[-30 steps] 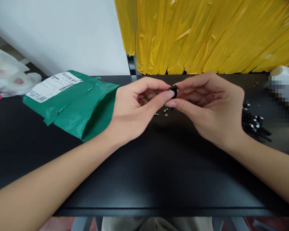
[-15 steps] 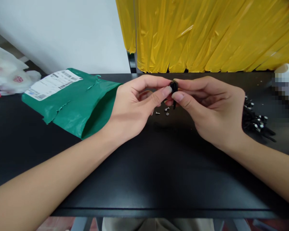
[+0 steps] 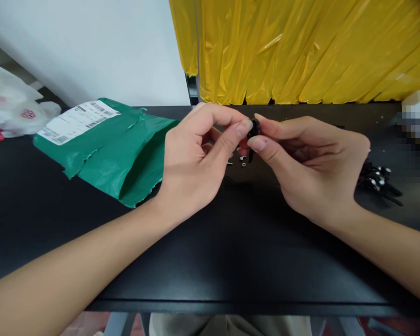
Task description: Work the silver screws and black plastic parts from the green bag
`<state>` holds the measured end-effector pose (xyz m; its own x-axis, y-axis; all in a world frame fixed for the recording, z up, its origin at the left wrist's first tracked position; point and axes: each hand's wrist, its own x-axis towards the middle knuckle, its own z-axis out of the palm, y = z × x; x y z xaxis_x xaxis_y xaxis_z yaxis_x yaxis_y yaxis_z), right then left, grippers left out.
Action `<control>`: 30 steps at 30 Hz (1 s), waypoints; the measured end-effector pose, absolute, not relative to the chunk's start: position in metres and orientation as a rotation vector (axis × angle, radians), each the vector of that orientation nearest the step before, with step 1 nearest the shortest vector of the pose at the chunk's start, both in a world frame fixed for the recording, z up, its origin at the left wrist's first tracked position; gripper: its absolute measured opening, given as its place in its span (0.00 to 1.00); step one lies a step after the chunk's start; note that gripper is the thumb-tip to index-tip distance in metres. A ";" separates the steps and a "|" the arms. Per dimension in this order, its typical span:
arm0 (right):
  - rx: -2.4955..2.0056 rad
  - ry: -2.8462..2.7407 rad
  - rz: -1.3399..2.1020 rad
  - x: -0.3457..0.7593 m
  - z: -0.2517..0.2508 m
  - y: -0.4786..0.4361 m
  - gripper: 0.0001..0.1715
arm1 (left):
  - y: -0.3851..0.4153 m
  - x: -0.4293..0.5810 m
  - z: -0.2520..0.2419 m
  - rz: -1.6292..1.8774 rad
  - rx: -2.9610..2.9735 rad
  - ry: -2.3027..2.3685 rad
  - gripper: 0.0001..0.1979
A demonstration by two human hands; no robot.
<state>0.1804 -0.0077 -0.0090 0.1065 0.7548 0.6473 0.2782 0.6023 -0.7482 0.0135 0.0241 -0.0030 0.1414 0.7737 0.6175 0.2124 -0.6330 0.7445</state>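
A small black part (image 3: 254, 128) is pinched between the fingertips of both hands above the dark table (image 3: 231, 261). My left hand (image 3: 199, 158) holds it from the left between thumb and forefinger. From the right, my right hand (image 3: 311, 163) grips it, also with thumb and forefinger. A narrow black piece of it points down below the fingertips. Just beneath, a few tiny metal pieces (image 3: 243, 161) lie on the table, partly hidden by my left hand. The finer shape of the held part is hidden by the fingers.
An open green mailing bag (image 3: 115, 149) with a white label lies left of my left hand. White plastic bags (image 3: 14, 102) sit at the far left. A pile of black and silver parts (image 3: 378, 179) is at the right. Yellow plastic sheeting (image 3: 283, 51) hangs behind the table.
My right hand has shifted slightly right and turned a little. The black part has tilted, its lower end now leaning left. My left hand covers more of the small metal pieces.
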 end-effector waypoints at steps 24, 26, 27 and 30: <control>-0.720 -1.359 0.541 0.181 -0.023 0.009 0.15 | 0.030 0.024 -0.002 1.323 1.242 0.749 0.08; -0.705 -1.366 0.547 0.181 -0.023 0.009 0.15 | 0.029 0.024 0.000 1.303 1.192 0.740 0.09; -0.708 -1.371 0.549 0.181 -0.022 0.009 0.15 | 0.028 0.024 0.000 1.290 1.178 0.745 0.08; -0.726 -1.379 0.548 0.182 -0.021 0.009 0.14 | 0.027 0.024 0.001 1.258 1.169 0.747 0.08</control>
